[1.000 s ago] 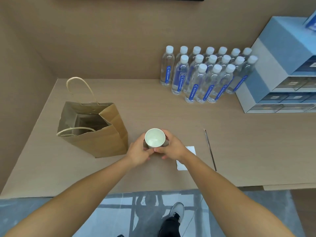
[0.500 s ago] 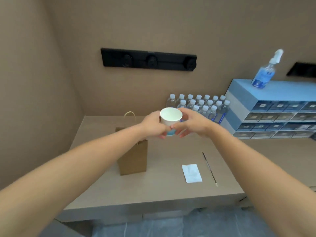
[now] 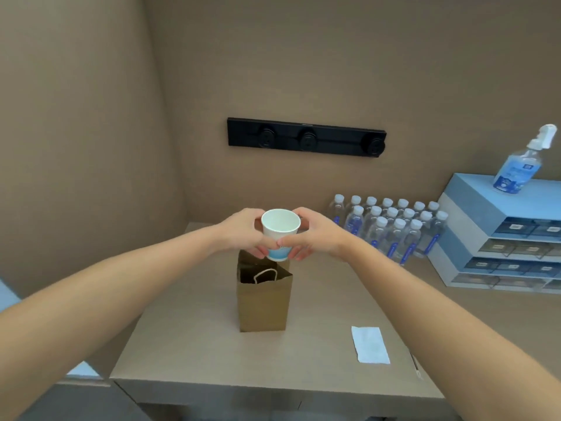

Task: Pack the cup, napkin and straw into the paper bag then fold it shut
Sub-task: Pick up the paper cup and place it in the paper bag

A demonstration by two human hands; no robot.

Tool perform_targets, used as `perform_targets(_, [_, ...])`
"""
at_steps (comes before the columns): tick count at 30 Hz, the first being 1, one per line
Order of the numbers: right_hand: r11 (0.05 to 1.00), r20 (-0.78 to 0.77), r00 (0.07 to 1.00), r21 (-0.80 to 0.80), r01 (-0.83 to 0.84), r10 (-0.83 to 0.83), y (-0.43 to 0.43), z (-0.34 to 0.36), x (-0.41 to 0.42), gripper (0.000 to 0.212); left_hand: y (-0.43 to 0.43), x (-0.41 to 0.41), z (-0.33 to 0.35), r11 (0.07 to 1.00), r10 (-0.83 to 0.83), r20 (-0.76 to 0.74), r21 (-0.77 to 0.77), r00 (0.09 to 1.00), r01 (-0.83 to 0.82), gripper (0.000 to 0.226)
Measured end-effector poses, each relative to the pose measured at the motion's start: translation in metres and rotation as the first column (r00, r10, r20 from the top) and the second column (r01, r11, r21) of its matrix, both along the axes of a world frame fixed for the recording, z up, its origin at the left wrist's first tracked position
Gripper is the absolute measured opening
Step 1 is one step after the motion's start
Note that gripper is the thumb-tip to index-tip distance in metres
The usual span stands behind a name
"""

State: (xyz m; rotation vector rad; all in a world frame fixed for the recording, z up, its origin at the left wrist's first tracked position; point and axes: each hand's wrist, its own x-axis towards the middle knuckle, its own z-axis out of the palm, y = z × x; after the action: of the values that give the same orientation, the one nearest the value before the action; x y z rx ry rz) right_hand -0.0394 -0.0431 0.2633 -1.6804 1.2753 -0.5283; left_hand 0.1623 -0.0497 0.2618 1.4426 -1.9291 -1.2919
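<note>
I hold a white paper cup (image 3: pixel 280 230) with a blue base upright in the air, my left hand (image 3: pixel 243 232) and my right hand (image 3: pixel 315 235) gripping it from either side. It hovers directly over the open brown paper bag (image 3: pixel 263 302), which stands upright on the table with its handle drooping inside. A white napkin (image 3: pixel 369 344) lies flat on the table to the right of the bag. Only the tip of the thin straw (image 3: pixel 415 364) shows beside my right forearm.
Several water bottles (image 3: pixel 391 229) stand at the back right against the wall. A blue drawer unit (image 3: pixel 501 238) with a spray bottle (image 3: pixel 519 165) on top sits at the far right. The table's (image 3: pixel 188 354) front edge is close below.
Both hands lifted the cup off the table and carried it left until it is above the bag's opening. My view tilted up and shifted left.
</note>
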Motion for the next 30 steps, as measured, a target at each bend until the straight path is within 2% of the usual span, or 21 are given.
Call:
perform_targets(9, [0.988, -0.125, 0.980, 0.018, -0.153, 0.154, -0.032, -0.031, 0.021, 0.066, -0.003, 0.012, -0.034, 0.994, 0.111, 0.051, 0.013, 0.993, -0.112, 0.055])
perform_targets(14, [0.980, -0.230, 0.957, -0.058, -0.193, 0.175, -0.039, -0.044, 0.032, 0.070, -0.005, 0.014, -0.043, 0.994, 0.105, 0.084, 0.023, 0.991, -0.108, 0.045])
perform_targets(17, [0.968, -0.329, 0.921, -0.066, -0.241, 0.207, -0.043, -0.050, 0.036, 0.072, -0.005, 0.019, -0.050, 0.995, 0.099, 0.132, -0.004, 0.986, -0.100, 0.046])
perform_targets(19, [0.956, -0.432, 0.874, -0.076, -0.282, 0.224, -0.045, -0.053, 0.041, 0.071, -0.005, 0.025, -0.053, 0.988, 0.137, 0.185, -0.096, 0.973, -0.121, 0.050])
perform_targets(21, [0.947, -0.514, 0.830, -0.096, -0.307, 0.217, -0.046, -0.054, 0.047, 0.067, -0.007, 0.034, -0.059, 0.978, 0.194, 0.225, -0.122, 0.955, -0.170, 0.053])
perform_targets(23, [0.942, -0.569, 0.797, -0.108, -0.317, 0.203, -0.048, -0.057, 0.054, 0.063, -0.009, 0.041, -0.066, 0.976, 0.217, 0.302, -0.040, 0.928, -0.215, 0.050])
perform_targets(25, [0.937, -0.627, 0.753, -0.104, -0.334, 0.199, -0.048, -0.058, 0.061, 0.063, -0.006, 0.045, -0.075, 0.956, 0.197, 0.334, 0.141, 0.922, -0.256, 0.045])
perform_targets(27, [0.924, -0.698, 0.689, -0.102, -0.368, 0.197, -0.046, -0.062, 0.067, 0.061, -0.002, 0.045, -0.083, 0.918, 0.217, 0.255, 0.274, 0.942, -0.286, 0.035])
perform_targets(30, [0.892, -0.842, 0.521, -0.123, -0.435, 0.138, -0.042, -0.071, 0.076, 0.054, -0.002, 0.041, -0.095, 0.909, 0.265, 0.166, 0.287, 0.950, -0.304, 0.017])
